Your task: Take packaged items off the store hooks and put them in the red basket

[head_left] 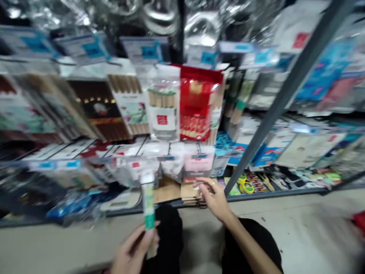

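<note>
My left hand [137, 245] grips a long slim packet [148, 201] near its lower end. The packet is held upright, with a white top, a green band and wood-coloured contents at the bottom. To the right, my right hand [213, 198] reaches towards the lower shelf, fingers loosely bent and apart, with nothing visible in it. Its fingertips are beside a stack of brown cardboard-like pieces [189, 191], under a pink and white pack [199, 163]; whether they touch is blurred. A red pack [195, 102] and a clear pack of wooden sticks [163, 102] hang above.
Packs of chopstick-like sticks [125, 99] hang at the left below price tags [92, 48]. A slanted grey post [273, 102] crosses the right side. Yellow tape rolls [246, 186] lie on the bottom shelf, whose grey front edge [265, 195] runs above the pale floor [308, 236].
</note>
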### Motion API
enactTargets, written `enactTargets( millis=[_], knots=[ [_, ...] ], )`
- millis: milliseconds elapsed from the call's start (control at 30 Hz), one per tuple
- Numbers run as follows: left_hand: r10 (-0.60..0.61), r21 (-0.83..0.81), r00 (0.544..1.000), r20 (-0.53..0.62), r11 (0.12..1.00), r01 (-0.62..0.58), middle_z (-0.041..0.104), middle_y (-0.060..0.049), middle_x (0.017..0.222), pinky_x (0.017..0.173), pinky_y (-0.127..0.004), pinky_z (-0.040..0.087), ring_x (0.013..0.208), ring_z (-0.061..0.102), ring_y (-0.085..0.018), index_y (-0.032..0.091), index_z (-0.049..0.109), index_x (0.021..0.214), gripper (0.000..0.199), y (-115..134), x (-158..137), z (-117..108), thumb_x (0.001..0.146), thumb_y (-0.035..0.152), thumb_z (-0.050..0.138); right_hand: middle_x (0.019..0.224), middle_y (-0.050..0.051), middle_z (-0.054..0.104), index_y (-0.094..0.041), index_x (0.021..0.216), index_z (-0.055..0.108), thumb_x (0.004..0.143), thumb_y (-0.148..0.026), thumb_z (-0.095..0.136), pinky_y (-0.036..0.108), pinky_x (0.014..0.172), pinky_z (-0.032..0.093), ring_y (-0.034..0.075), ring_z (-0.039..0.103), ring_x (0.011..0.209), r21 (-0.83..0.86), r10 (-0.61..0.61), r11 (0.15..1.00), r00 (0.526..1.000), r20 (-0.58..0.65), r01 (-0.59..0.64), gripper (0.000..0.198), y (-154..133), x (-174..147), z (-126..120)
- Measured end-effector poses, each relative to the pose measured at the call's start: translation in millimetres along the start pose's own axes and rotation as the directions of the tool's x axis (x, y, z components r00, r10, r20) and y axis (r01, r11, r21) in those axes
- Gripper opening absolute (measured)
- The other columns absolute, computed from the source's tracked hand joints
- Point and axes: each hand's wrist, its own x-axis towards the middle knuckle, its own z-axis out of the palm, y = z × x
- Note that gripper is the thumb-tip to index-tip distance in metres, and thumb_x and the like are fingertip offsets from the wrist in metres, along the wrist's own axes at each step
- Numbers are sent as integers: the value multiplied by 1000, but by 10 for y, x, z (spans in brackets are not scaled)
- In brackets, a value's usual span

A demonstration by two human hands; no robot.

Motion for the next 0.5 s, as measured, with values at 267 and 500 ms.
enactTargets(
  millis=[267,500],
  knots=[
    [491,-130,799,347,869,-478,64,-3,77,62,-24,45,68,57,-16,17,71,94,38,1166,1181,1991,97,49,50,102,7,71,-19,109,68,93,-42,67,30,75,57,18,67,89,-120,-290,956,808,-512,268,28,-1070,802,-946],
    [664,-254,725,185,745,-617,56,-1,77,62,-23,42,68,53,-14,16,66,93,35,1483,1586,2745,101,44,46,115,9,66,-19,111,67,96,-32,61,33,83,57,19,67,96,-538,-575,793,644,-505,286,20,-1038,1067,-1255]
  ],
)
